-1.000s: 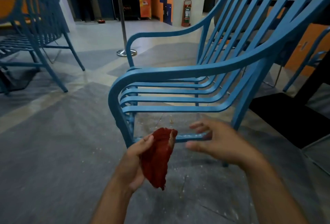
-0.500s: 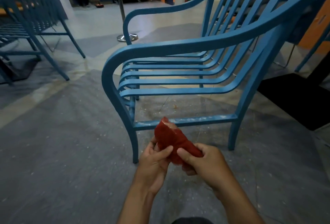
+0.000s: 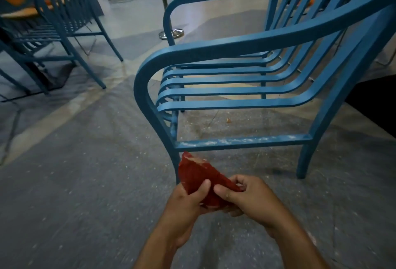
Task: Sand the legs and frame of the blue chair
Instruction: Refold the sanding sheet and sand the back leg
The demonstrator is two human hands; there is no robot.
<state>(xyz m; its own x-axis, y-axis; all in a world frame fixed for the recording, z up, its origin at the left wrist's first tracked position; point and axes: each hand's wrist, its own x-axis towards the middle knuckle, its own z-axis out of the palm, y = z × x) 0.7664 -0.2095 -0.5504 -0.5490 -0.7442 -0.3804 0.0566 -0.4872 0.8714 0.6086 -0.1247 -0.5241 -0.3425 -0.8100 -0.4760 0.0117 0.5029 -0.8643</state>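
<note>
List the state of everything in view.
sandpaper: bent, off the chair, held in both hands
left hand: grips sandpaper, thumb on top
right hand: pinches sandpaper's right end
chair: upright, untouched
lower rail: scuffed pale
second chair: upright, back left

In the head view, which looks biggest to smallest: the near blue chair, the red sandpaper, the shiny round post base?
1. blue chair
2. red sandpaper, close to the camera
3. post base, farther off, so its true size against the sandpaper is unsure
</note>
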